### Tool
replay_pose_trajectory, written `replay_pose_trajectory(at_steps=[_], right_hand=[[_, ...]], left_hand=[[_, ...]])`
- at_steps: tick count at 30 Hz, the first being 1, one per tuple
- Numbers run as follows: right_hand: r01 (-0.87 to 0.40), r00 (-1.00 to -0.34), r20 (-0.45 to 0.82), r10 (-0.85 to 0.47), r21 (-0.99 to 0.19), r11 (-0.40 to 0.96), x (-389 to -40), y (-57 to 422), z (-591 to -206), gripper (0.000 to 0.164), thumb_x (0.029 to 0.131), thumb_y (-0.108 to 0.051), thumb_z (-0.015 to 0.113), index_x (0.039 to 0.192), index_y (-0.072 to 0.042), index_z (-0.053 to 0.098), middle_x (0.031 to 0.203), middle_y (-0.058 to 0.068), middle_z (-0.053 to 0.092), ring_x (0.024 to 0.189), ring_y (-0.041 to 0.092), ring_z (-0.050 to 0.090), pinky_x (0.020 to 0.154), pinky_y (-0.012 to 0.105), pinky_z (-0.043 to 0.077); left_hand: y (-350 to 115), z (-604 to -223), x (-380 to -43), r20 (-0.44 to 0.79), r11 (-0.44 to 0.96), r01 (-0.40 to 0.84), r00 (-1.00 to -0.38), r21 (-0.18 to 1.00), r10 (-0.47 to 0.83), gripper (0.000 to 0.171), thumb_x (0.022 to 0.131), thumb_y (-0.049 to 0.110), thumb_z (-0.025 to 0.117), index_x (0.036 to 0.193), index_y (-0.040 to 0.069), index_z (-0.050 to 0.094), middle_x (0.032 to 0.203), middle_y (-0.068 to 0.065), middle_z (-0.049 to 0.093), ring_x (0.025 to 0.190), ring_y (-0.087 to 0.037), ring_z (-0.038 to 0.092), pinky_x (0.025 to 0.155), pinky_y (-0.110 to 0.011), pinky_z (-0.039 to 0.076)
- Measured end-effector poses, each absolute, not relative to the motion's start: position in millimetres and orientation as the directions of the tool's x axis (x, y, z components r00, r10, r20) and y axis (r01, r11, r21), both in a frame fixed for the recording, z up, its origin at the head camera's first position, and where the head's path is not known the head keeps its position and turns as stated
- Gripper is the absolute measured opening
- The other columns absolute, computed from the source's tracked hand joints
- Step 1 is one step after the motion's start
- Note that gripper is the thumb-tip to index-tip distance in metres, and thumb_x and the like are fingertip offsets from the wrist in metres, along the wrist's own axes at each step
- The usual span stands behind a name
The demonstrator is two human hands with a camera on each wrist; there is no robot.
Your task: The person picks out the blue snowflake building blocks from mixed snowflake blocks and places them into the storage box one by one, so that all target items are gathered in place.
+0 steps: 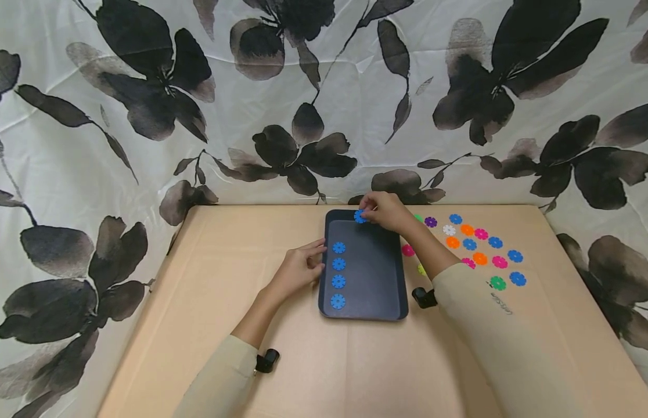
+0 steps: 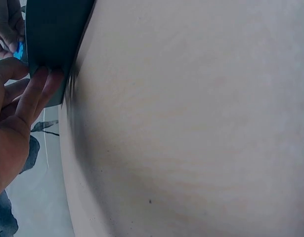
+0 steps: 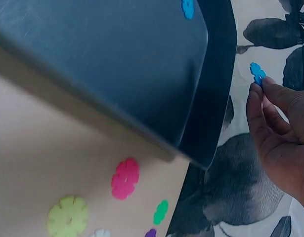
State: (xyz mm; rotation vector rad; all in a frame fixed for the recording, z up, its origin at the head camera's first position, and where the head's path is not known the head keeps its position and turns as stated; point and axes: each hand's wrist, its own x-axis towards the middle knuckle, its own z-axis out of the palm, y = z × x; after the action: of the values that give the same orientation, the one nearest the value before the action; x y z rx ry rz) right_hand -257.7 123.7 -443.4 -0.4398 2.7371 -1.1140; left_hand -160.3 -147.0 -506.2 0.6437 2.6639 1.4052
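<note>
A dark grey rectangular tray (image 1: 373,273) lies on the table with four-piece-long column of blue flower-shaped discs (image 1: 338,264) along its left side. My right hand (image 1: 385,211) pinches another blue notched disc (image 3: 257,73) between thumb and fingertips, over the tray's far end. In the right wrist view this disc stands clear above the rim. My left hand (image 1: 297,267) holds the tray's left edge. Seen from the left wrist, its fingers (image 2: 35,94) lie against the tray's outer wall (image 2: 55,39) and a fingertip reaches the rim.
Right of the tray, loose flower discs in several colours lie scattered, among them an orange disc (image 1: 479,259), a green disc (image 1: 498,283) and a pink disc (image 3: 125,178). My right forearm passes over part of them. A floral cloth (image 1: 355,87) hangs behind the table (image 1: 240,249).
</note>
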Motion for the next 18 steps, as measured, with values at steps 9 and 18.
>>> replay_pose_trajectory(at_steps=[9,18], right_hand=[[-0.206,-0.946,-0.036,-0.322,-0.701,0.683,-262,99,-450,0.009,0.096,-0.008,0.072,0.104,-0.003,0.07,0.089,0.009,0.073,0.074,0.017,0.068,0.065,0.025,0.052],[-0.216,-0.945,-0.048,-0.325,-0.654,0.725,-263,77,-466,0.007,0.096,-0.005,0.07,0.102,-0.001,0.069,0.09,0.011,0.073,0.076,0.019,0.069,0.068,0.029,0.056]], left_hand=[[-147,-508,-161,0.152,0.499,0.347,-0.909,0.794,0.389,0.044,0.089,-0.003,0.073,0.132,-0.009,0.065,0.151,-0.017,0.056,0.08,-0.014,0.074,0.068,-0.02,0.059],[-147,-508,-162,0.145,0.502,0.344,-0.908,0.794,0.394,0.045,0.089,-0.002,0.073,0.133,-0.009,0.065,0.152,-0.015,0.055,0.081,-0.014,0.075,0.067,-0.02,0.059]])
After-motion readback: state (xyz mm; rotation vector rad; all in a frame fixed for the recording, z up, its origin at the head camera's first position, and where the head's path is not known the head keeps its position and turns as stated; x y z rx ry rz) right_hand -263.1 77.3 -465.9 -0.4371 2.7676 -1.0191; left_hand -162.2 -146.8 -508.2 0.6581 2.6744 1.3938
